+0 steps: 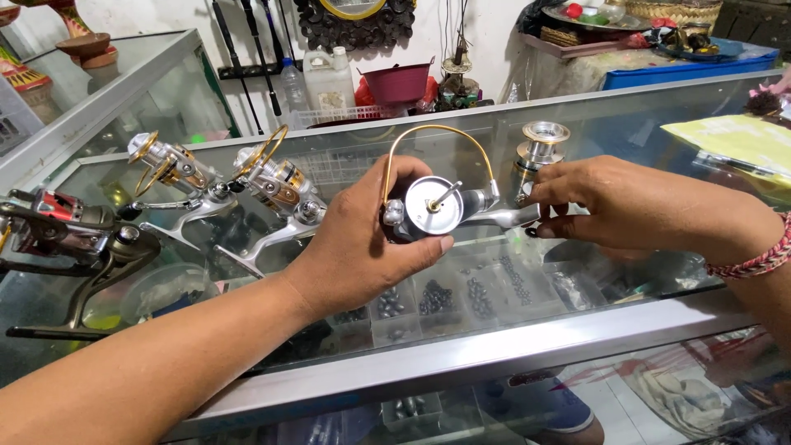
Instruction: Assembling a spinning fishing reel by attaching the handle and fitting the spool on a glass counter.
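Left hand [362, 247] wraps around the body of a spinning reel [437, 206], fingers curled tight on the dark housing, thumb along the underside. It's held just above the glass counter [461, 325], near the middle of its front edge. The spool is off, so a flat brushed-metal disc shows with a thin bare shaft poking up from its centre. A slim gold wire bail [437, 132] arcs over the top, smooth and round. Right hand [626, 206] comes in from the right, fingertips pinched on the silvery stem of the reel. Just behind it, toward the back edge, a polished silver spool [544, 142] stands upright on the glass. On the left part of the counter, two gold-and-silver reels [231, 185] lie tilted, and a darker reel [74, 239] sits by the left edge.
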